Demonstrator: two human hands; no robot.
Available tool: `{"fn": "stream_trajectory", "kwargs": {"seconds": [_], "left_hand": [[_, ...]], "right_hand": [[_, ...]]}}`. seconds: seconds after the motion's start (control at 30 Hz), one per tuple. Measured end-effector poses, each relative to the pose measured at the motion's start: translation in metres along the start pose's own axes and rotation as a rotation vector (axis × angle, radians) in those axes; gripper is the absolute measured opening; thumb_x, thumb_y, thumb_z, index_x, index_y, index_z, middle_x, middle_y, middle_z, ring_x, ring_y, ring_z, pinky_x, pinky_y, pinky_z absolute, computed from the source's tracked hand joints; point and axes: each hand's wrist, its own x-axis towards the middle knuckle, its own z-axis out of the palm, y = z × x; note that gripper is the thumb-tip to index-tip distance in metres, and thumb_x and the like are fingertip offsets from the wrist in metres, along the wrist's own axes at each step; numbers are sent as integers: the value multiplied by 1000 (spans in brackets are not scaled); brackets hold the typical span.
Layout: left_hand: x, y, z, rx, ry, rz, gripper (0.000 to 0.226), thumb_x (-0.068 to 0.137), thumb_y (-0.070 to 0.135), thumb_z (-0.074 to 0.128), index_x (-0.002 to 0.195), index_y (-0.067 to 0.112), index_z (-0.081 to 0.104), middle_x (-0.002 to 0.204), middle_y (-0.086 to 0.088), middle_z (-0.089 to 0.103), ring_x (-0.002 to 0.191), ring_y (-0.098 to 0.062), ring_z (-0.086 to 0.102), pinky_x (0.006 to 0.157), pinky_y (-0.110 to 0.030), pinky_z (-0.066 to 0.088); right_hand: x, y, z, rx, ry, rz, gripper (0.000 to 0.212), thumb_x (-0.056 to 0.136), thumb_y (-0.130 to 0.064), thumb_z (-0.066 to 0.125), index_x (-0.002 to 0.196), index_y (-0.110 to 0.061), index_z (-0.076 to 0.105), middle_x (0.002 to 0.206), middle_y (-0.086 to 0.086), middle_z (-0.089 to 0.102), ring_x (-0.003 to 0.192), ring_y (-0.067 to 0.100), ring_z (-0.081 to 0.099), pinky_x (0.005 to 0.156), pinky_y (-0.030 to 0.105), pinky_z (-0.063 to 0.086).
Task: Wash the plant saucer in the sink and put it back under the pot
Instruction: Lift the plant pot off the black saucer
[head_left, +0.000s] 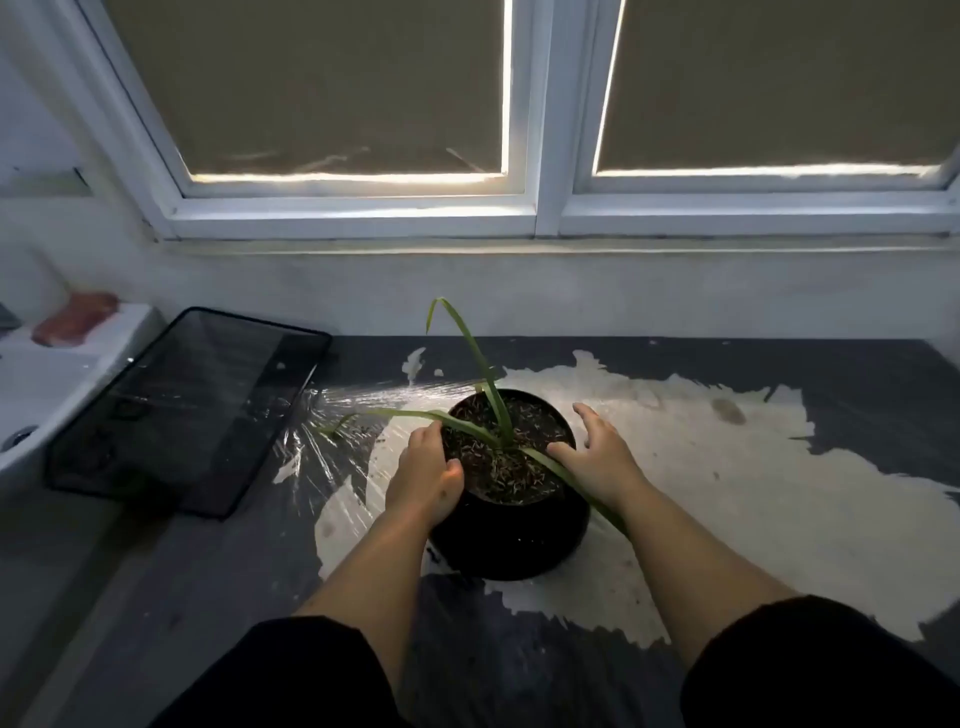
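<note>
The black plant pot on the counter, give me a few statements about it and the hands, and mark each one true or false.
1. The left hand grips the rim of the round black plant pot. True.
2. The right hand holds a sponge. False: it is open at the pot's right rim and holds nothing.
3. The pot lies tipped on its side. False: it stands upright.
4. A black mesh tray lies left of the pot. True.
</note>
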Motion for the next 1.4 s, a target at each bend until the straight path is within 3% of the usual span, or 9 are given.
{"fn": "stream_trajectory", "kwargs": {"seconds": [0.1,0.17,0.37,0.47,0.53,0.67,0.97,1.2,1.4], "left_hand": [[1,0,5,-35,-20,-54,59,96,12,40,148,5,13,155,-11,19,140,-26,25,111,-34,24],[1,0,8,-64,-39,-84,61,97,13,40,149,5,10,156,-12,17,142,-26,22,112,-33,22],[1,0,6,-139,-64,-101,58,97,19,42,148,4,17,151,-16,29,139,-28,29,110,-35,26],[5,1,5,-168,-53,-115,51,95,21,46,141,3,31,143,-16,42,131,-30,40,106,-38,35],[6,1,4,-176,-44,-117,43,94,21,48,133,4,41,133,-16,51,121,-30,48,101,-39,40],[6,1,0,-222,-34,-127,32,91,20,52,120,5,50,117,-13,59,107,-28,55,93,-39,46],[15,16,-18,-382,48,-111,29,88,17,57,115,8,55,109,-10,63,104,-29,58,92,-44,48],[51,36,-42,-426,96,-61,63,89,21,59,144,7,32,146,-13,40,132,-29,40,106,-40,37],[93,50,-46,-552,56,-51,63,89,18,59,144,5,31,148,-12,37,134,-27,36,105,-38,35]], "right_hand": [[-1,1,5,66,-10,43,69,88,-26,57,147,-19,22,151,8,29,133,29,35,105,43,38],[-2,1,8,86,-23,57,67,89,-23,56,147,-17,22,147,8,34,130,27,39,101,36,40],[-2,-9,11,225,16,75,47,91,-16,52,136,-12,40,104,0,55,83,12,56,73,29,54],[-1,-12,11,210,30,69,49,92,-18,53,138,-10,38,115,4,56,80,6,50,59,13,41],[-2,-14,10,197,39,67,53,92,-19,54,141,-8,36,130,8,51,94,10,48,71,14,39],[0,-15,9,163,50,79,56,90,-22,56,141,-8,37,138,10,47,122,21,47,88,24,36],[17,-36,-3,139,98,19,51,89,-24,56,136,-6,45,137,10,50,126,23,45,98,34,39],[48,-60,-18,189,142,-44,55,89,-24,57,138,-6,41,142,10,45,131,21,41,103,33,35],[88,-66,-28,186,178,-46,55,89,-25,56,139,-7,41,142,10,45,131,22,41,102,34,35]]}}
